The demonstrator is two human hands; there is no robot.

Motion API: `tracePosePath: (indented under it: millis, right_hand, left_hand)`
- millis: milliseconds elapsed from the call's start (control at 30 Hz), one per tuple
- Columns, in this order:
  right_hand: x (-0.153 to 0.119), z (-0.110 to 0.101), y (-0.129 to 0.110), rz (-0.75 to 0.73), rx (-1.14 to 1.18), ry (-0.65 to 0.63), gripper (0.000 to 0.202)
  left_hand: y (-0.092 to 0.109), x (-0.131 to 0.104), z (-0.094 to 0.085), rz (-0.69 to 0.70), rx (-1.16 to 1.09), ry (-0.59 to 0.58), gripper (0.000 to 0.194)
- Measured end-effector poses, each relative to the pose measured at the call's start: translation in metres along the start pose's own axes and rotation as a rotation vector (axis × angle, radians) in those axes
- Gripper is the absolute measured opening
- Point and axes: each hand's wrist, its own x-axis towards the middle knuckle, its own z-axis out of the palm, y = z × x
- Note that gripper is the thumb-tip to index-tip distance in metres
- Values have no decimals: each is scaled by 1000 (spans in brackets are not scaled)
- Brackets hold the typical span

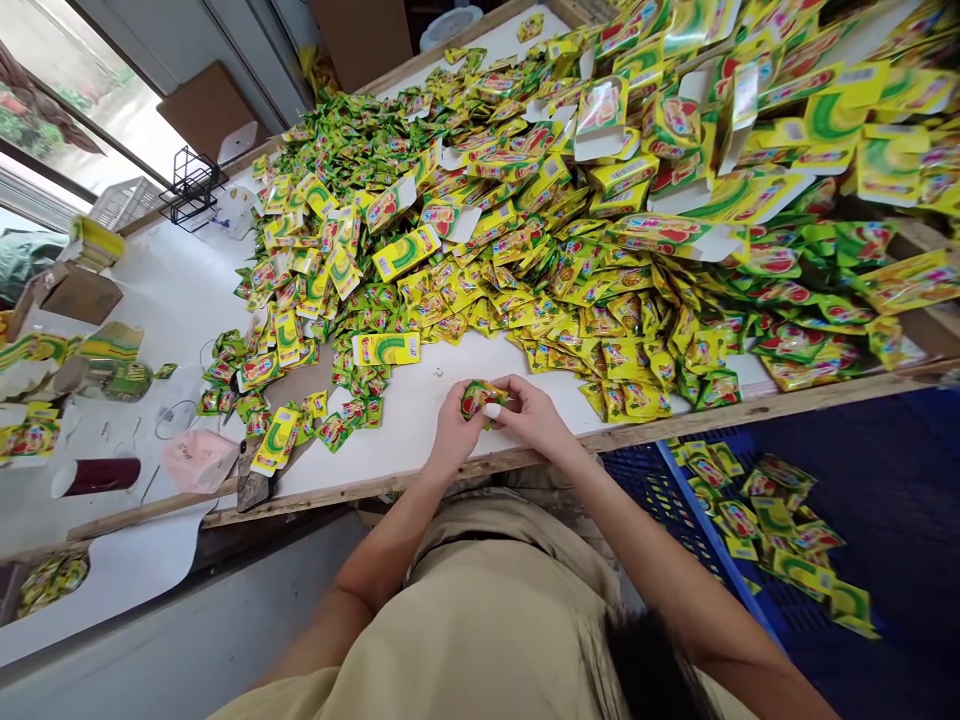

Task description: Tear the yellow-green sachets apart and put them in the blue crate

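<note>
One small green-and-red packet [474, 399], pinched between left hand [451, 428] and right hand [535, 415], fingers of both hands nearly closed on it; location: over white tabletop [409, 410], near wooden front edge [360, 488]. One yellow carton [386, 349], lying flat, beyond and left of packet. One large heap of yellow and green packets [600, 315], cartons [406, 251] mixed in, beyond hands. One blue crate [900, 475], lower right, loose packets [739, 518] inside.

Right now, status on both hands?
Left hand, right hand: both holding small glossy green-and-red packet. Yellow-and-green cardboard cartons heaped beyond, clear of hands.
</note>
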Motion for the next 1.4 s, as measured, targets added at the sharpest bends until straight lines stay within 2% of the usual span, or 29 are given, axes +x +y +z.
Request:
tracePosePath:
  millis: [133, 267, 400, 533, 633, 833, 900, 967, 1067, 1100, 1200, 1233, 1400]
  right_hand:
    - [-2, 1, -3, -62, -15, 51, 29]
    - [-3, -2, -5, -98, -4, 76, 30]
    - [-2, -6, -7, -144, -60, 19, 33]
    - [2, -6, -7, -132, -23, -8, 28]
    - [3, -2, -4, -134, -4, 49, 23]
    - [4, 8, 6, -167, 48, 258, 21]
    - [7, 5, 7, -169, -3, 212, 22]
    - [11, -3, 6, -159, -139, 84, 23]
    - [13, -14, 3, -140, -377, -33, 19]
    - [13, -17, 2, -143, -419, -32, 19]
    - [8, -21, 4, -170, -397, 5, 20]
    - [6, -21, 6, -177, -365, 11, 20]
    - [-2, -22, 5, -198, -240, 12, 22]
  left_hand:
    - [2, -8, 4, -17, -139, 15, 40]
    - [-1, -9, 3, -100, -322, 46, 38]
    - [-5, -5, 0, -137, -326, 109, 35]
    - [-7, -4, -1, -106, -309, 101, 31]
    - [-9, -4, 3, -89, -329, 125, 30]
    - [-13, -7, 16, -61, -414, 267, 26]
    - [-13, -9, 17, -61, -421, 285, 26]
    - [-13, -10, 16, -57, -402, 248, 26]
    - [-11, -5, 7, -78, -340, 175, 32]
    - [-10, 0, 3, -102, -342, 212, 36]
    - [-4, 26, -17, -199, -480, 477, 41]
    - [-2, 37, -24, -211, -539, 530, 40]
    - [9, 78, -51, -261, -666, 537, 35]
